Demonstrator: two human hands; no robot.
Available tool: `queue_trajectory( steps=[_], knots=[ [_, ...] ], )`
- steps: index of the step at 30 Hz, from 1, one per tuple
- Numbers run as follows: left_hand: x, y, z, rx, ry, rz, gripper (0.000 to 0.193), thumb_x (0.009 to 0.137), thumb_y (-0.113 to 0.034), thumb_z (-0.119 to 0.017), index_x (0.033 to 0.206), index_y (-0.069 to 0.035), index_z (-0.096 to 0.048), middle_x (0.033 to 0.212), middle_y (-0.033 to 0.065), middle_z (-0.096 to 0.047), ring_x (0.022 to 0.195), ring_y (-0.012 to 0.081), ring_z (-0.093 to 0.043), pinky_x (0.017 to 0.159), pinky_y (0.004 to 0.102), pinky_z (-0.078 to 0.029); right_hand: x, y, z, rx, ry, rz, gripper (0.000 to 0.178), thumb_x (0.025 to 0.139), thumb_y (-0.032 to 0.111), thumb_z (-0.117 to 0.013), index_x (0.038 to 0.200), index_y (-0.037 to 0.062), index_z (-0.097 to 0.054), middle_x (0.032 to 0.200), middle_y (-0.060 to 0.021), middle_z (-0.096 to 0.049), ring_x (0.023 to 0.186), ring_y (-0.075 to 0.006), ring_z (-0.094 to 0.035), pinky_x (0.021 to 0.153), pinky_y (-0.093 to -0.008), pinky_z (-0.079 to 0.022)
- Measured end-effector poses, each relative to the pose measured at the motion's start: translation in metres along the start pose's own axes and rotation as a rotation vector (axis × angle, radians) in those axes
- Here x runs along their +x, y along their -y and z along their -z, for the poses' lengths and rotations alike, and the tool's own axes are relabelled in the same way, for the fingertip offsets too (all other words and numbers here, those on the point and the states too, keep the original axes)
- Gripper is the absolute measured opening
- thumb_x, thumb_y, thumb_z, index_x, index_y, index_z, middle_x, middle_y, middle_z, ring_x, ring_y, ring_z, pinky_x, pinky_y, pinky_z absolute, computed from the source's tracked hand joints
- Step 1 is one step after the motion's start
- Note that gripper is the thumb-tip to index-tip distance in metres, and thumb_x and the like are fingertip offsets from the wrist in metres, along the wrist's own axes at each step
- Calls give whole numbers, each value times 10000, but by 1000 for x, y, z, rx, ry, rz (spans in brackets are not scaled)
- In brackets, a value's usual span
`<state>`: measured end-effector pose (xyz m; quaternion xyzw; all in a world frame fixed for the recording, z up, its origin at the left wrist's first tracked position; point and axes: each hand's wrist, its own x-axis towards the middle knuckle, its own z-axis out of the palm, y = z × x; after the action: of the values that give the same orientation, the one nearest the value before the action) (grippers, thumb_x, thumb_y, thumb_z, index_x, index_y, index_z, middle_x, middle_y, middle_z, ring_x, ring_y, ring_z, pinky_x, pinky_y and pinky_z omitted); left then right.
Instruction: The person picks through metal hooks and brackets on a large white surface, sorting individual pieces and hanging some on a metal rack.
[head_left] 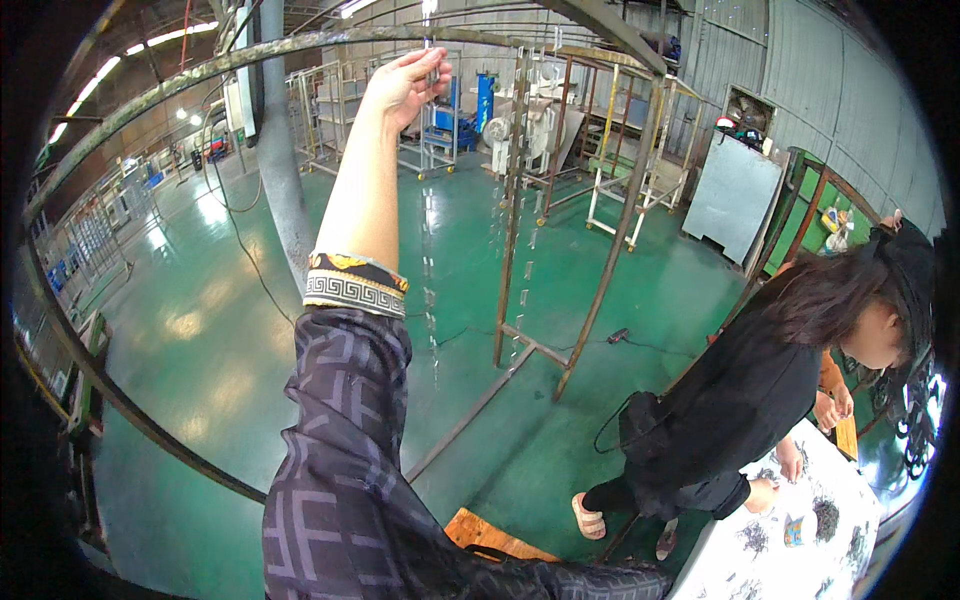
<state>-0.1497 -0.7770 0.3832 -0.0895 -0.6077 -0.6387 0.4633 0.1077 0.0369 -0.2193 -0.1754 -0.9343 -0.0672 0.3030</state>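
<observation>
My left hand [408, 84] is raised to the top of a metal frame [300, 42]. Its fingers are closed in a pinch on the upper part of a hanging strand of small shiny pieces [430, 272]. The strand drops straight down below the hand, its thin links hard to make out against the floor. Another such strand [528, 265] hangs from the frame to the right, beside a rusty upright. Of my right arm only the dark patterned sleeve [590, 580] shows along the lower edge, reaching right toward a white table; the hand itself is out of view.
A person in black [740, 350] bends over the white table [720, 565], which bears small dark parts. Another person's hands [835, 405] are beyond. A wooden board [500, 535] lies low in front. Wheeled racks [625, 215], a grey cabinet [735, 190] and floor cables stand or lie farther off.
</observation>
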Motion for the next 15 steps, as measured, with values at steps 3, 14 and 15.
queue_trajectory(
  steps=[3, 14, 15],
  knots=[
    [27, 10, -25, 16, 60, 8, 279, 903, -158, -629, 1144, -18, -611, 956, 73, -652, 850, 157, -620, 779, 295, -521, -42, -47, -48, -20, -7, -28, 585, 907, 310, -349, 1454, 112, -300, 1482, -119, -322, 1352, -352, -309, 1005, -585, -279],
    [116, 52, -58, -80, 228, -27, 216, 906, -181, -626, 1061, -33, -651, 883, 49, -667, 807, 147, -634, 727, 287, -511, 45, 50, 75, -86, 14, -69, 586, 904, 305, -353, 1453, 106, -305, 1479, -113, -330, 1349, -344, -319, 1002, -573, -290],
    [120, 53, -62, -94, 237, -32, 234, 898, -189, -640, 1067, -27, -649, 891, 60, -678, 795, 147, -634, 733, 285, -498, 48, 55, 81, -93, 17, -74, 586, 904, 305, -354, 1453, 106, -306, 1479, -113, -331, 1349, -344, -319, 1001, -572, -291]
  ],
)
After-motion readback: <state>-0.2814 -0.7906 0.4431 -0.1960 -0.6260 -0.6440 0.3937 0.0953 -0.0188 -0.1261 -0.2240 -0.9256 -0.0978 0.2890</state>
